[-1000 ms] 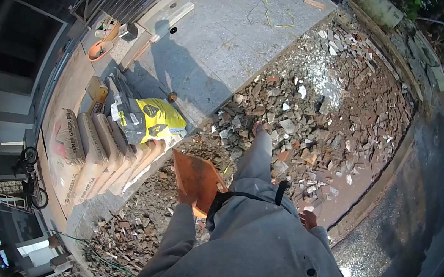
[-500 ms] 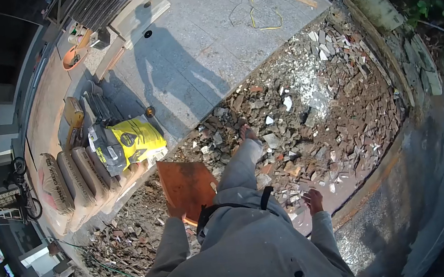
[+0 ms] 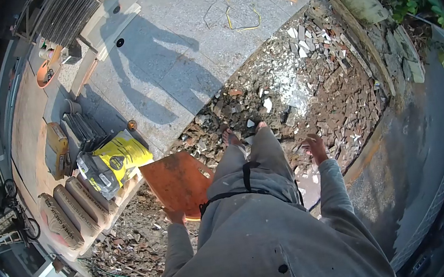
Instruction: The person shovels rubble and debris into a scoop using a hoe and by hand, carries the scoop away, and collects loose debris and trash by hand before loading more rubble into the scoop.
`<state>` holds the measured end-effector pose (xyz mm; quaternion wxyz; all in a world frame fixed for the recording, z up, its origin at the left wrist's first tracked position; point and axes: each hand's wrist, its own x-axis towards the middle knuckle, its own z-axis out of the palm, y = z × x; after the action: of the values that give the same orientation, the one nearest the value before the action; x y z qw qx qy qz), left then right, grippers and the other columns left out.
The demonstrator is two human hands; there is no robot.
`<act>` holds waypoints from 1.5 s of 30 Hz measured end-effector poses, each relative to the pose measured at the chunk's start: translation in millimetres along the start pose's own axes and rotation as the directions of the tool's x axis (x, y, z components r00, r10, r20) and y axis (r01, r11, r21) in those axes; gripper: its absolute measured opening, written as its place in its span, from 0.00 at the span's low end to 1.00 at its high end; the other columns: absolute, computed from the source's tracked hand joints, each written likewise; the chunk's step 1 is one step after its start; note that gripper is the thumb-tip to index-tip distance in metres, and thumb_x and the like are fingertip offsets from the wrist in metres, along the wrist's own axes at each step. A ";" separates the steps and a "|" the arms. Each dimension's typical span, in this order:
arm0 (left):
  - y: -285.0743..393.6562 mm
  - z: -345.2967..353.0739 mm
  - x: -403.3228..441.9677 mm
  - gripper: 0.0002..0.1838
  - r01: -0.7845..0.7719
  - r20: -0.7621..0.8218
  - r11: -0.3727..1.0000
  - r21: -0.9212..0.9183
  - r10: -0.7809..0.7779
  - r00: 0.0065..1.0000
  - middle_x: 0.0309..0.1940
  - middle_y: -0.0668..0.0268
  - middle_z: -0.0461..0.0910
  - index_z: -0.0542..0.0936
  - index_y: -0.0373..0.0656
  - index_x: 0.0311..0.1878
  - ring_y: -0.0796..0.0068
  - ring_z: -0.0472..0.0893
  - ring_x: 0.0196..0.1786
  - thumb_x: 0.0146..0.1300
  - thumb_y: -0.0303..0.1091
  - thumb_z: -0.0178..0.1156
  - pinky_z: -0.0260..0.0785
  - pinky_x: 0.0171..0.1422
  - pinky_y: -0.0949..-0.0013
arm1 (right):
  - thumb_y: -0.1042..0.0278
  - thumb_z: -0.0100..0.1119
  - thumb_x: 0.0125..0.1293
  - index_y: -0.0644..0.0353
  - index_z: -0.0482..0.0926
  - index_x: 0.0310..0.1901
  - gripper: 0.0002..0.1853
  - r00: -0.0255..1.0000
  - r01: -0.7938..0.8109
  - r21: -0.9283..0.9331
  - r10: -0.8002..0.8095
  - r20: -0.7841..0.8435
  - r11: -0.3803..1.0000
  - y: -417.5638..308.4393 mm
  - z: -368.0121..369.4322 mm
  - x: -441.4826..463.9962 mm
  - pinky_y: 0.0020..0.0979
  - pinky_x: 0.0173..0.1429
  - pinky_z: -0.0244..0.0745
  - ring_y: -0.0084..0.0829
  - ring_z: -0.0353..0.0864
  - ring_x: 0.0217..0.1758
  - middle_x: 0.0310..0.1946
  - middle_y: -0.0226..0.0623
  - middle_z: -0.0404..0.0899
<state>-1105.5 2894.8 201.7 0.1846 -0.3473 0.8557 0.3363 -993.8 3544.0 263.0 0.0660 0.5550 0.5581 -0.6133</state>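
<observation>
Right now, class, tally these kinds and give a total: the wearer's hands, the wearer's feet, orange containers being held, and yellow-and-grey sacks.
Hands: 2, left hand and right hand
Feet: 2, left foot and right foot
Held orange container: 1
Yellow-and-grey sack: 1
Total: 6

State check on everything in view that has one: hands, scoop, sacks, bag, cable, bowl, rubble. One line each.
Left hand: gripping the scoop's edge.
Right hand: open, holding nothing visible.
Orange scoop: held, inner face dirty, no load visible.
Brown sacks: filled, side by side.
Yellow-and-grey bag: bulging; seal can't be told.
Yellow cable: loose, bent on the tiles.
Orange bowl: holds items, unclear which.
Rubble: broken, spread out.
</observation>
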 end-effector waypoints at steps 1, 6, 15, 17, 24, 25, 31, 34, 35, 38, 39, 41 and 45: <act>16.4 2.1 -9.8 0.36 0.011 -0.012 1.000 -0.015 -0.011 1.000 0.58 0.50 0.68 0.57 0.45 0.66 0.48 0.76 0.53 0.51 0.18 0.51 0.77 0.47 0.46 | 0.58 0.54 0.68 0.54 0.70 0.59 0.20 1.000 -0.025 -0.015 0.025 0.001 1.000 1.2 -6.5 14.2 0.31 0.38 0.73 0.30 0.82 0.38 0.42 0.38 0.83; 28.3 32.1 -33.7 0.38 0.146 -0.059 0.976 -0.161 -0.157 0.986 0.58 0.51 0.68 0.56 0.46 0.68 0.48 0.76 0.54 0.51 0.18 0.52 0.77 0.51 0.43 | 0.59 0.56 0.66 0.50 0.70 0.58 0.19 0.975 -0.215 -0.063 0.218 0.038 0.975 2.3 -15.1 56.5 0.33 0.37 0.73 0.31 0.83 0.38 0.42 0.38 0.83; 71.7 76.5 -121.7 0.33 0.296 -0.249 0.925 -0.239 -0.353 0.902 0.54 0.43 0.73 0.65 0.37 0.59 0.44 0.74 0.58 0.45 0.26 0.62 0.67 0.63 0.52 | 0.54 0.55 0.64 0.57 0.82 0.39 0.15 0.719 0.667 -0.505 -0.295 0.629 0.548 5.4 -19.5 204.9 0.39 0.41 0.76 0.45 0.82 0.37 0.34 0.50 0.82; 135.0 81.1 -172.5 0.33 0.383 -0.324 0.903 -0.197 -0.428 0.844 0.53 0.43 0.73 0.66 0.39 0.58 0.43 0.74 0.58 0.45 0.27 0.62 0.67 0.63 0.52 | 0.56 0.55 0.66 0.56 0.82 0.40 0.13 0.770 0.524 -0.480 -0.152 0.620 0.704 -34.8 -5.6 252.2 0.38 0.39 0.76 0.42 0.82 0.35 0.33 0.46 0.82; 136.7 167.5 -282.3 0.28 0.457 -0.389 0.755 -0.470 -0.643 0.660 0.52 0.44 0.73 0.66 0.33 0.55 0.47 0.75 0.57 0.45 0.21 0.56 0.67 0.63 0.55 | 0.56 0.53 0.68 0.53 0.68 0.57 0.19 0.874 0.082 -0.282 0.067 0.481 0.956 -302.2 74.7 337.8 0.25 0.26 0.69 0.31 0.79 0.31 0.43 0.43 0.79; 137.5 184.8 -296.7 0.28 0.466 -0.388 0.734 -0.494 -0.666 0.637 0.52 0.44 0.73 0.66 0.33 0.55 0.47 0.75 0.57 0.45 0.21 0.56 0.67 0.63 0.55 | 0.56 0.54 0.67 0.54 0.68 0.58 0.20 0.862 0.122 -0.290 0.044 0.505 0.949 -326.4 83.7 356.8 0.24 0.26 0.69 0.31 0.79 0.31 0.44 0.44 0.79; 151.0 288.7 -367.1 0.28 0.686 -0.221 0.465 -0.559 -0.882 0.417 0.52 0.46 0.73 0.66 0.38 0.55 0.44 0.76 0.54 0.45 0.19 0.54 0.72 0.61 0.52 | 0.62 0.50 0.71 0.58 0.68 0.58 0.18 0.813 0.298 -0.374 -0.027 0.582 0.878 -396.3 144.2 388.0 0.24 0.19 0.62 0.27 0.78 0.27 0.39 0.46 0.81; 203.1 309.8 -392.6 0.29 0.687 -0.104 0.354 -0.634 -0.920 0.378 0.54 0.47 0.72 0.66 0.40 0.57 0.44 0.76 0.55 0.46 0.21 0.57 0.79 0.49 0.46 | 0.62 0.53 0.70 0.57 0.70 0.55 0.15 0.739 0.306 -0.417 0.063 0.670 0.856 -389.6 178.8 381.6 0.24 0.21 0.65 0.30 0.80 0.30 0.36 0.44 0.81; 219.7 313.8 -396.3 0.30 0.714 -0.062 0.327 -0.619 -0.927 0.371 0.54 0.47 0.71 0.65 0.39 0.57 0.45 0.76 0.55 0.47 0.23 0.57 0.81 0.44 0.45 | 0.62 0.56 0.69 0.54 0.71 0.53 0.14 0.646 0.232 -0.339 0.116 0.754 0.912 -369.8 187.9 410.9 0.26 0.25 0.69 0.31 0.81 0.32 0.34 0.42 0.82; 246.5 333.5 -420.1 0.30 0.732 0.026 0.243 -0.636 -0.942 0.336 0.54 0.50 0.72 0.65 0.41 0.59 0.46 0.76 0.54 0.48 0.25 0.58 0.82 0.39 0.48 | 0.60 0.59 0.67 0.52 0.72 0.51 0.14 0.687 0.340 -0.565 0.212 0.695 0.751 -358.7 221.1 363.6 0.28 0.29 0.70 0.30 0.82 0.34 0.35 0.39 0.82; 253.9 335.9 -426.8 0.30 0.734 0.030 0.229 -0.639 -0.946 0.321 0.54 0.50 0.72 0.65 0.41 0.59 0.46 0.76 0.54 0.48 0.25 0.58 0.82 0.39 0.48 | 0.59 0.59 0.67 0.51 0.72 0.51 0.14 0.664 0.359 -0.613 0.269 0.698 0.704 -354.6 230.1 357.6 0.28 0.30 0.71 0.30 0.82 0.34 0.36 0.39 0.82; 272.8 333.8 -429.8 0.30 0.769 0.075 0.181 -0.614 -0.956 0.284 0.54 0.50 0.72 0.65 0.41 0.59 0.47 0.77 0.53 0.48 0.27 0.58 0.82 0.39 0.49 | 0.58 0.60 0.66 0.51 0.72 0.51 0.15 0.645 0.382 -0.663 0.328 0.691 0.644 -350.6 246.9 346.8 0.29 0.31 0.71 0.30 0.82 0.34 0.36 0.38 0.82; 273.2 360.4 -444.8 0.28 0.787 0.049 0.216 -0.578 -0.954 0.297 0.48 0.50 0.75 0.66 0.41 0.56 0.50 0.79 0.48 0.49 0.29 0.57 0.79 0.36 0.54 | 0.60 0.57 0.67 0.52 0.71 0.52 0.14 0.635 0.443 -0.688 0.341 0.693 0.574 -343.0 263.5 321.3 0.29 0.32 0.73 0.29 0.83 0.35 0.37 0.36 0.82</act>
<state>-964.9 3503.0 314.1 0.1049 -0.8549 0.3975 0.3165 -1514.6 3643.7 167.4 0.5244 0.1219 0.7067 -0.4590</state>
